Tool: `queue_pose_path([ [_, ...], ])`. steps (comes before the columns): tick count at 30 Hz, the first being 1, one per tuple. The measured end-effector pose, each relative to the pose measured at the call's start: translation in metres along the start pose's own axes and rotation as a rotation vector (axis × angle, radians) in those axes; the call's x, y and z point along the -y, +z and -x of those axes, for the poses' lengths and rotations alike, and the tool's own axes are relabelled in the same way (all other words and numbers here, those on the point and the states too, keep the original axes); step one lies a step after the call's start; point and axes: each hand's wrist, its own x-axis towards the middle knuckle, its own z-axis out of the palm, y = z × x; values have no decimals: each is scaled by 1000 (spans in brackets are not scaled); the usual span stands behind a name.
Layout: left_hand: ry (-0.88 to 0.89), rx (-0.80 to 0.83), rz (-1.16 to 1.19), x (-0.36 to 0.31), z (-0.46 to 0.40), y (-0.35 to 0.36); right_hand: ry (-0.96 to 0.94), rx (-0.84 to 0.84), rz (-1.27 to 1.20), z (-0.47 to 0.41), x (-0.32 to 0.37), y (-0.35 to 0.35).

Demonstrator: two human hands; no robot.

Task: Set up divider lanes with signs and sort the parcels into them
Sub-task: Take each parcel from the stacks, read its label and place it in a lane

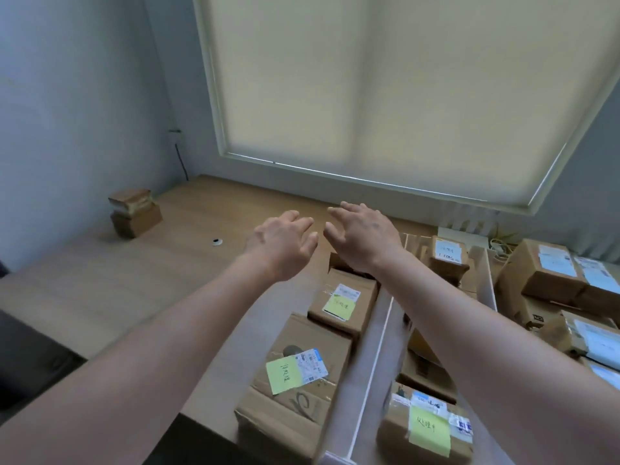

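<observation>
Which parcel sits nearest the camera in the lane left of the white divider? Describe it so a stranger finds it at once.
Start at the long white divider running down the wooden table. On its left lies a row of cardboard parcels; take the nearest parcel. It is the biggest in that row, creased, with a yellow sticky note beside its shipping label and a dark scrawl on top.

Grey walls (77,95), blind-covered window (385,85), wooden desk (134,273).
</observation>
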Motion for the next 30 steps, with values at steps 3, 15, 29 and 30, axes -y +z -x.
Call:
queue_pose_path([
  [3, -14, -48, -20, 41, 19, -38, -35, -46, 13, -6, 47, -17],
  [15, -72, -119, -49, 237, 91, -138, -80, -126, -64, -29, 256, -11],
  [29, -209, -79, -27, 457, 24, -120, -174, -63, -190, -194, 400, 104],
  [30, -221, -75, -26, 474, 10, -118, -179, -58, -200, -213, 408, 113],
])
